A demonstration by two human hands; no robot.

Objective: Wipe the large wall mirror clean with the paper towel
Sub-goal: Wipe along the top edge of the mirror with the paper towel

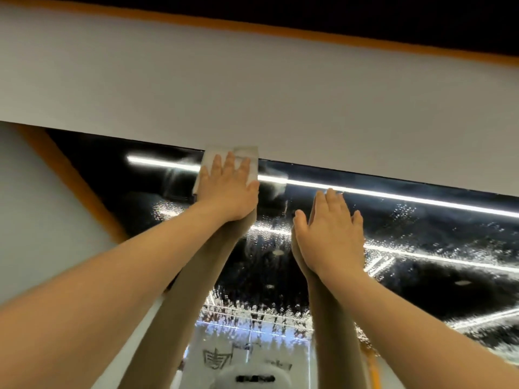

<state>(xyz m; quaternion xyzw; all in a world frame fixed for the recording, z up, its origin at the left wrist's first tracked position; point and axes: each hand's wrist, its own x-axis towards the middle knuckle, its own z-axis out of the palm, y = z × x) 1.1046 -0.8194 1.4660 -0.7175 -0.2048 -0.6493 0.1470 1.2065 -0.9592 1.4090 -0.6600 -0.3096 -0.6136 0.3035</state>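
The large wall mirror (421, 262) fills the lower half of the view and is covered with water droplets; it reflects ceiling light strips and both my arms. My left hand (227, 189) lies flat with straight fingers, pressing a folded white paper towel (222, 154) against the glass right at the mirror's top edge. My right hand (328, 231) rests flat and bare on the wet glass, lower and to the right, fingers straight and together. A streaky wiped patch shows around the towel.
A pale grey wall panel (252, 88) runs above the mirror, topped by an orange trim strip (252, 25) and a dark ceiling. At the left an orange edge (75, 181) and a grey wall border the mirror.
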